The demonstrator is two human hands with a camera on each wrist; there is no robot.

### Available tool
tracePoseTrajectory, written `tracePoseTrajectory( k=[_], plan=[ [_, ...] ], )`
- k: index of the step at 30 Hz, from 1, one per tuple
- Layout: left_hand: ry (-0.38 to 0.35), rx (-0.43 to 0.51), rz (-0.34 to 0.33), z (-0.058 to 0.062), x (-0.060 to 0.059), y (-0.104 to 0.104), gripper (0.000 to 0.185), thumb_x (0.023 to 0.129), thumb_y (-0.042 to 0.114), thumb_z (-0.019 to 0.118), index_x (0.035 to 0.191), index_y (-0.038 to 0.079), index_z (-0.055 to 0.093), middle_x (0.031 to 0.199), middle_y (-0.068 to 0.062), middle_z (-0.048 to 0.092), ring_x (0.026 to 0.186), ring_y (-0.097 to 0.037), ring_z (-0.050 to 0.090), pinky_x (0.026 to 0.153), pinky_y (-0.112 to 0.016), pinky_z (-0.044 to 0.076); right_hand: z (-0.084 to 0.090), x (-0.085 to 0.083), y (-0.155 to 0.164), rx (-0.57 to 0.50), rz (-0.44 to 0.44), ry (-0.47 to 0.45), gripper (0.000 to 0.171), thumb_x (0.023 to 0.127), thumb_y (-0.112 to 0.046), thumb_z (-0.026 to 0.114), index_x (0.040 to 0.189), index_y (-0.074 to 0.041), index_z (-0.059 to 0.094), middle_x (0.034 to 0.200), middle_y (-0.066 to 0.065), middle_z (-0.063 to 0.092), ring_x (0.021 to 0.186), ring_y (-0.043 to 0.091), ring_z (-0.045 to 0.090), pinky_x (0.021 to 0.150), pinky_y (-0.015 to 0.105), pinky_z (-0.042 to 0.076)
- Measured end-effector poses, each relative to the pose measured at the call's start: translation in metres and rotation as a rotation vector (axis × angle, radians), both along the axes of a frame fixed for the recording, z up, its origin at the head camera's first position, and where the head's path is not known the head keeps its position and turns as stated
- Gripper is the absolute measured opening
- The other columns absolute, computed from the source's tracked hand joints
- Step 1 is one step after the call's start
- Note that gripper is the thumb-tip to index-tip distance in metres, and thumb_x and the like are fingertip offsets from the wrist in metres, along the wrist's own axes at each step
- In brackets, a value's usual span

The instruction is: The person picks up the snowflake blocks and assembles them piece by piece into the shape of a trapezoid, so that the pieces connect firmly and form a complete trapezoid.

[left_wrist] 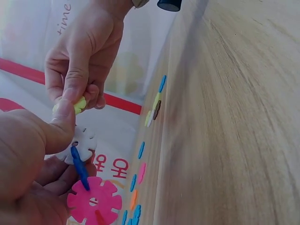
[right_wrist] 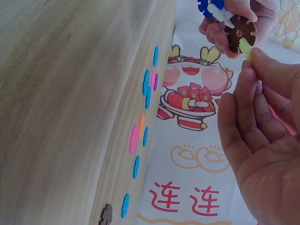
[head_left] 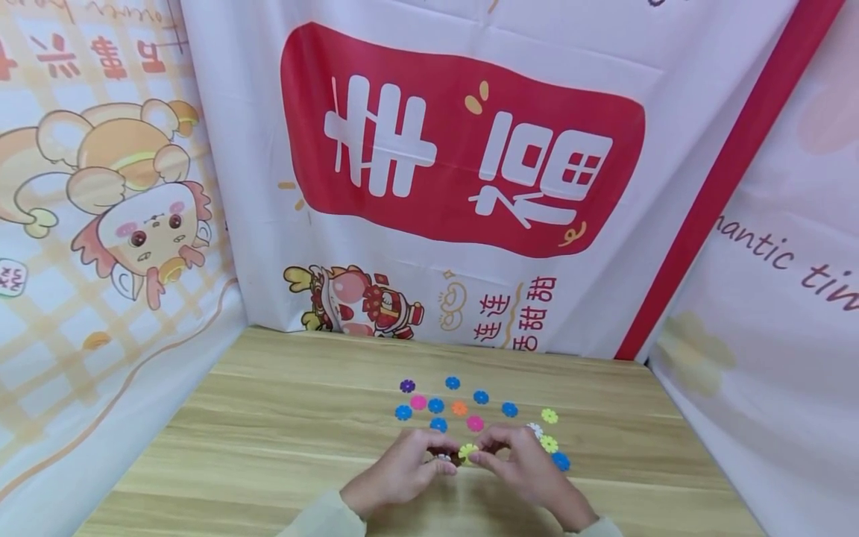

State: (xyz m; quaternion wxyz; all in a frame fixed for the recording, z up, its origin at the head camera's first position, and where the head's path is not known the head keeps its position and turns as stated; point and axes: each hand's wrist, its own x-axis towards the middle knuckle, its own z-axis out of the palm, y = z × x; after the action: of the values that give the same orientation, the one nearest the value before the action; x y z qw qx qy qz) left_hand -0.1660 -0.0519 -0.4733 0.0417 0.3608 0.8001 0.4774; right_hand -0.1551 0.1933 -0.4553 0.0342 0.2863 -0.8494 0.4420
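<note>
My left hand (head_left: 406, 466) grips a small chain of slotted plastic flower discs. In the left wrist view the chain shows a pink disc (left_wrist: 93, 201), a blue disc (left_wrist: 79, 166) and a white disc (left_wrist: 85, 140). A brown disc (right_wrist: 240, 35) on the same chain appears in the right wrist view. Between thumb and fingers, my right hand (head_left: 522, 464) pinches a yellow disc (head_left: 467, 452), its edge meeting the brown one. Whether their slots are engaged, I cannot tell. Fingers partly cover the chain.
Several loose discs lie flat on the wooden table (head_left: 282, 418) beyond the hands, among them a purple disc (head_left: 407, 385), an orange disc (head_left: 459, 408) and blue and pink ones. Right of my right hand lie a yellow disc (head_left: 549, 416) and others. Printed cloth (head_left: 463, 149) walls the back and sides.
</note>
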Motion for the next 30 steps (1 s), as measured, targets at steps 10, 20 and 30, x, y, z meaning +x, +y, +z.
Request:
tracePoseTrajectory(
  k=[10,20,30],
  plan=[
    [-0.080,-0.020,0.001,-0.004,-0.002,-0.002,0.025,0.099,0.026,0.075,0.122,0.016,0.076,0.111,0.009,0.076,0.102,0.000,0.068,0.096,-0.023,0.059,-0.005,0.000,0.003,0.018,-0.040,-0.058,0.013,0.094,-0.025,0.080,0.091,-0.012,0.077,0.086,-0.004,0.076,0.079,0.001,0.068,0.075,0.024,0.063],
    [-0.126,-0.049,0.021,-0.004,-0.002,-0.005,0.034,0.098,0.030,0.076,0.127,0.013,0.073,0.116,0.008,0.075,0.105,0.000,0.068,0.098,-0.023,0.057,-0.009,0.001,0.017,0.039,-0.047,-0.111,0.007,0.097,-0.025,0.077,0.094,-0.019,0.078,0.086,-0.006,0.077,0.077,0.001,0.068,0.069,0.024,0.062],
    [-0.111,-0.056,-0.039,-0.005,-0.002,0.010,0.025,0.100,0.030,0.075,0.122,0.020,0.074,0.112,0.009,0.076,0.102,0.003,0.066,0.097,-0.022,0.056,0.003,0.005,0.019,0.030,0.044,-0.125,0.010,0.100,-0.025,0.074,0.102,-0.017,0.080,0.095,-0.002,0.079,0.085,0.003,0.070,0.078,0.025,0.063]
  ],
)
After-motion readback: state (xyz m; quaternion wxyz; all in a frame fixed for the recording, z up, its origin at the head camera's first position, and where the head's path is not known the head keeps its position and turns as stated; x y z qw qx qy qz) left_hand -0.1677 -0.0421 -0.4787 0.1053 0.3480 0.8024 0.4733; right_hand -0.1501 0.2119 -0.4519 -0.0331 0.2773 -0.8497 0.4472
